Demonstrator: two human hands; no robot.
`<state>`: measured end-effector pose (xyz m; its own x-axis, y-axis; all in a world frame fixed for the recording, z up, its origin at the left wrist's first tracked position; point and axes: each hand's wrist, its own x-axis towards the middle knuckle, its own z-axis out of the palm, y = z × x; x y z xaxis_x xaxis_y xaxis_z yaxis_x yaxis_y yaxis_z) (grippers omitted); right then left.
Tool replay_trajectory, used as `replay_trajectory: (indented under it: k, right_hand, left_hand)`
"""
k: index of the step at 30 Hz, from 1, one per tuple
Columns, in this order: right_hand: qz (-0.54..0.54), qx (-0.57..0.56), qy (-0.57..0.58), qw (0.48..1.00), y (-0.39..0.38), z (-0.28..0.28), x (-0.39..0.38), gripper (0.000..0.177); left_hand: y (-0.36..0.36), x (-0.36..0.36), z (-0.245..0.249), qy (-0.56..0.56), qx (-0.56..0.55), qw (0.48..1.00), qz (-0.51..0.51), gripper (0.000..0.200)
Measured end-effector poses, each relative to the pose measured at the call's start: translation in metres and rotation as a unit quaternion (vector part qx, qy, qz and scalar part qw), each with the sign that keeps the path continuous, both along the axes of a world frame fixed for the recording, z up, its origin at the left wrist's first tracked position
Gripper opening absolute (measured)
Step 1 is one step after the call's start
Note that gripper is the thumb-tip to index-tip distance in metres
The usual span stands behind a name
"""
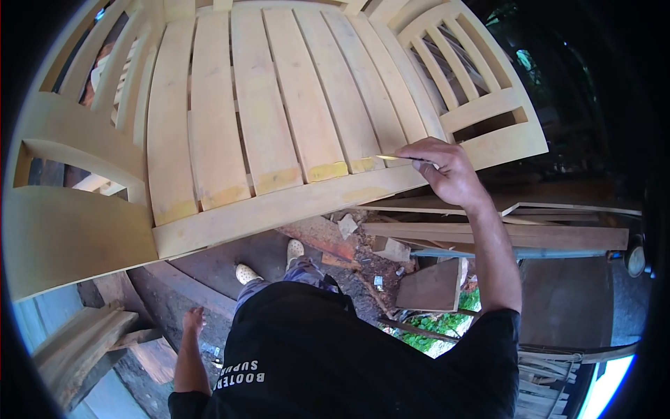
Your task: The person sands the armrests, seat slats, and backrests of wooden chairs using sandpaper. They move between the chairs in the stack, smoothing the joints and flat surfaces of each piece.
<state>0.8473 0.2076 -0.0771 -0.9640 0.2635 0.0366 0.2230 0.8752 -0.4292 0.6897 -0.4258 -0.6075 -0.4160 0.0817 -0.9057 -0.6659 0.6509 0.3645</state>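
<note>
My right hand [445, 167] pinches a thin putty knife [392, 157], its narrow blade pointing left with yellowish paste on it. The blade is over the near end of a slat of a pale wooden bench [262, 119], close to the front rail [279, 213]. Yellow filler [328, 170] coats the near ends of several slats, thickest on one just left of the blade. Low at my left side hangs my left hand [194, 320], away from the bench, its fingers curled in. What it holds, if anything, is hidden.
Slatted armrests [457, 63] rise at both bench sides. Planks [495, 234] lie stacked under my right arm, near a brown board [429, 285]. Rough timber pieces [87, 349] stand at lower left. Offcuts [391, 248] and debris litter the ground by my shoes [295, 251].
</note>
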Motion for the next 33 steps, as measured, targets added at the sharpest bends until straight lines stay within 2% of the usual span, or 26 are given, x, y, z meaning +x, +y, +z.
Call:
replay_trajectory:
  k: [5,9,12,15,18,25,29,33]
  right_hand:
    - [0.053,0.044,0.025,0.997,0.003,-0.02,0.003,0.047]
    - [0.079,0.084,0.036,0.993,-0.007,-0.03,0.005,0.048]
    - [0.078,0.081,0.02,0.993,-0.011,-0.029,0.011,0.045]
    - [0.04,0.014,0.022,0.999,-0.003,-0.019,0.011,0.038]
    - [-0.007,0.013,-0.002,1.0,0.003,-0.003,0.0,0.033]
    - [0.053,0.04,-0.032,0.997,0.003,-0.018,-0.033,0.034]
    - [0.063,0.036,-0.041,0.997,-0.007,-0.016,-0.025,0.034]
    - [0.078,0.029,-0.035,0.996,-0.016,-0.015,-0.015,0.032]
  left_hand:
    - [-0.008,-0.002,-0.018,-0.018,0.002,1.0,-0.015,0.036]
    - [0.005,0.005,-0.004,0.018,-0.02,0.999,-0.043,0.036]
    - [0.01,0.01,0.0,0.018,-0.015,0.999,-0.038,0.036]
    - [0.015,0.01,0.006,0.01,-0.024,0.998,-0.054,0.036]
    - [0.017,0.011,0.004,0.009,-0.029,0.998,-0.053,0.036]
    - [0.018,0.003,-0.005,0.043,-0.023,0.995,-0.082,0.041]
    - [0.017,0.006,0.002,0.045,-0.011,0.996,-0.081,0.042]
    - [0.001,0.016,-0.016,0.035,-0.025,0.996,-0.083,0.041]
